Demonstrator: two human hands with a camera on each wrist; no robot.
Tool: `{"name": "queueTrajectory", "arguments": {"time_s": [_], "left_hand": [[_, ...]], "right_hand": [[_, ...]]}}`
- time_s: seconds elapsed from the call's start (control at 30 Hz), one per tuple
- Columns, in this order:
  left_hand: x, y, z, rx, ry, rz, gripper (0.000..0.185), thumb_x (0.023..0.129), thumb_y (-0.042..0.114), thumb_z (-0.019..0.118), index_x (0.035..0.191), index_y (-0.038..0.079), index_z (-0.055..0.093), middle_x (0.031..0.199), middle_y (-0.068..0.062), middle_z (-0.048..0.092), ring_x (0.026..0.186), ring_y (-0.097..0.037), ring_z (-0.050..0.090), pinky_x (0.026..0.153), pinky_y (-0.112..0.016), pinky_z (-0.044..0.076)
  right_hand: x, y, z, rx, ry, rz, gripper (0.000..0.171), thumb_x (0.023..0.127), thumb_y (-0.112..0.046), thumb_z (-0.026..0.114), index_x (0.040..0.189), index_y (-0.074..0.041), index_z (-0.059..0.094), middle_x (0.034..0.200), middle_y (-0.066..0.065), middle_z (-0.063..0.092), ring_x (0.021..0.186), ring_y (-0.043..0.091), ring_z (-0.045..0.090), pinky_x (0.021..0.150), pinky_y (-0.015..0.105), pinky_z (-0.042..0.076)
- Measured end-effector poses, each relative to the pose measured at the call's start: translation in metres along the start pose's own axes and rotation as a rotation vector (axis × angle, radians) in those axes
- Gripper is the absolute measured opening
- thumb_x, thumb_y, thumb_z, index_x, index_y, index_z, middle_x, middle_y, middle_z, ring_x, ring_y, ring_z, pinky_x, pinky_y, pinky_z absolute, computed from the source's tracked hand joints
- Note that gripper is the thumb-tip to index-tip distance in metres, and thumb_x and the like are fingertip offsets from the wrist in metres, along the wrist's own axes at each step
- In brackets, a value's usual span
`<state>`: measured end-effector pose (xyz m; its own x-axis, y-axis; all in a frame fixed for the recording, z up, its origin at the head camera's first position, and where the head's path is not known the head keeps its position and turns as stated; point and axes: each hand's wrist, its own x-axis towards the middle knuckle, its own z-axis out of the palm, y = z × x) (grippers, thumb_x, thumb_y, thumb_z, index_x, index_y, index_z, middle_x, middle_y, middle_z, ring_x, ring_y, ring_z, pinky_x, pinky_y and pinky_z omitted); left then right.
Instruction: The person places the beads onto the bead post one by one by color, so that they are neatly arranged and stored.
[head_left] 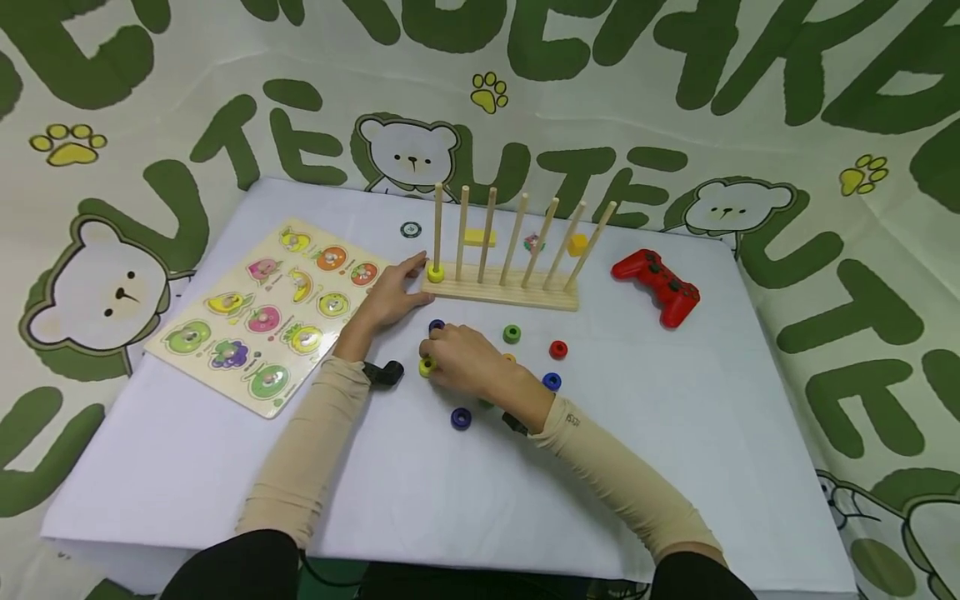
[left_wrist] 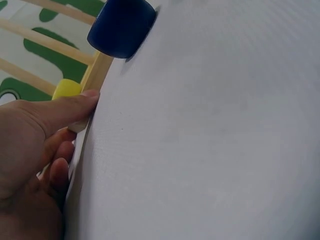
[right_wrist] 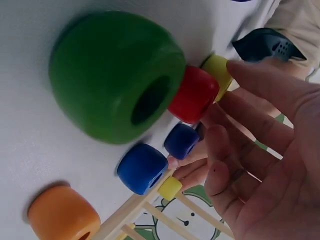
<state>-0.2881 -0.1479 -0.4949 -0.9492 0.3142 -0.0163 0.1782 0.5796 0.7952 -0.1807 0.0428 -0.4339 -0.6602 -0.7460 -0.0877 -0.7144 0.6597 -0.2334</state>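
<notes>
A wooden peg stand [head_left: 501, 290] with several upright dowels carries one yellow ring [head_left: 436, 272] on its leftmost peg. My left hand [head_left: 388, 293] grips the stand's left end, its thumb [left_wrist: 82, 102] along the near side and the fingers behind. On the cloth in front of the stand, my right hand [head_left: 467, 358] pinches a second yellow ring [right_wrist: 216, 73] between thumb and index finger. Close by the right fingers are a red ring [right_wrist: 194, 95] and a dark blue ring [right_wrist: 181, 141]. Below the right wrist lies a green ring [right_wrist: 115, 75], mostly hidden in the head view.
More rings lie around: another green one [head_left: 512, 334], a red one [head_left: 558, 349], a blue one [head_left: 552, 382] and a dark blue one [head_left: 461, 418]. A fruit puzzle board [head_left: 247, 321] lies at left, a red game controller [head_left: 657, 287] at right. Behind the stand sits a yellow block [head_left: 478, 237].
</notes>
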Motion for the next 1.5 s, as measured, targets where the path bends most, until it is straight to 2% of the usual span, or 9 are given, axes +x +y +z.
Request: {"name": "queueTrajectory", "arguments": {"time_s": [0.13,0.23,0.33,0.47,0.57,0.7,1.0,1.37,1.5], "left_hand": [[-0.001,0.0,0.001,-0.003,-0.005,-0.003,0.084,0.099,0.013,0.076,0.168,0.004,0.03,0.163,-0.022,0.048,0.148,-0.039,0.047,0.127,-0.053,0.034],[-0.001,-0.001,0.002,0.0,-0.003,0.012,0.084,0.098,0.012,0.077,0.168,0.002,0.03,0.161,-0.023,0.05,0.146,-0.04,0.049,0.126,-0.053,0.035],[0.0,0.0,0.001,0.006,0.001,0.03,0.084,0.097,0.012,0.077,0.167,0.0,0.031,0.158,-0.027,0.051,0.144,-0.042,0.05,0.126,-0.054,0.036],[0.001,0.002,-0.002,0.012,-0.005,0.019,0.084,0.098,0.012,0.077,0.167,0.001,0.03,0.159,-0.027,0.05,0.145,-0.043,0.049,0.127,-0.054,0.034],[0.001,0.002,-0.005,0.023,-0.008,-0.014,0.084,0.099,0.014,0.077,0.168,0.005,0.03,0.161,-0.026,0.048,0.148,-0.042,0.047,0.128,-0.054,0.032],[0.0,0.002,-0.009,0.025,0.008,-0.042,0.085,0.099,0.016,0.077,0.169,0.008,0.03,0.163,-0.024,0.047,0.149,-0.042,0.046,0.129,-0.056,0.032],[-0.001,0.004,0.0,0.01,-0.014,-0.049,0.085,0.099,0.017,0.077,0.17,0.01,0.029,0.167,-0.02,0.044,0.152,-0.041,0.044,0.129,-0.055,0.032],[-0.002,0.007,-0.001,0.003,-0.026,-0.07,0.088,0.099,0.018,0.077,0.171,0.012,0.027,0.169,-0.017,0.041,0.153,-0.04,0.043,0.13,-0.054,0.03],[-0.004,0.008,-0.003,0.004,-0.025,-0.069,0.088,0.099,0.018,0.077,0.171,0.011,0.027,0.169,-0.017,0.041,0.153,-0.04,0.043,0.13,-0.053,0.031]], "right_hand": [[0.0,-0.001,0.0,0.005,0.019,-0.004,0.012,0.094,-0.011,0.081,0.106,-0.009,0.078,0.096,0.002,0.074,0.087,0.019,0.065,0.083,0.036,0.057],[-0.003,0.002,-0.012,0.016,0.073,0.018,0.016,0.094,-0.012,0.081,0.11,-0.009,0.078,0.101,0.002,0.076,0.092,0.02,0.067,0.084,0.036,0.058],[-0.003,0.009,-0.042,0.043,0.193,0.092,0.02,0.095,-0.015,0.08,0.114,-0.01,0.078,0.107,0.002,0.076,0.098,0.021,0.068,0.084,0.036,0.06],[0.004,0.024,-0.097,0.068,0.429,0.166,0.022,0.098,-0.019,0.078,0.117,-0.009,0.077,0.112,0.005,0.076,0.103,0.021,0.069,0.081,0.034,0.06],[0.016,0.031,-0.13,0.052,0.589,0.155,0.024,0.099,-0.02,0.077,0.118,-0.006,0.076,0.114,0.007,0.076,0.103,0.022,0.069,0.081,0.033,0.059],[0.036,0.032,-0.15,0.0,0.677,0.165,0.024,0.102,-0.022,0.073,0.121,-0.008,0.075,0.117,0.006,0.074,0.106,0.021,0.069,0.085,0.033,0.06],[0.046,0.034,-0.15,-0.053,0.659,0.327,0.028,0.104,-0.027,0.07,0.127,-0.012,0.076,0.123,0.005,0.074,0.11,0.024,0.068,0.079,0.036,0.061],[0.048,0.037,-0.146,-0.043,0.626,0.352,0.03,0.105,-0.027,0.068,0.128,-0.01,0.077,0.122,0.007,0.076,0.099,0.024,0.067,0.074,0.033,0.057],[0.044,0.037,-0.147,-0.07,0.64,0.328,0.037,0.105,-0.031,0.068,0.134,-0.008,0.074,0.129,0.01,0.075,0.108,0.028,0.069,0.086,0.037,0.06]]}}
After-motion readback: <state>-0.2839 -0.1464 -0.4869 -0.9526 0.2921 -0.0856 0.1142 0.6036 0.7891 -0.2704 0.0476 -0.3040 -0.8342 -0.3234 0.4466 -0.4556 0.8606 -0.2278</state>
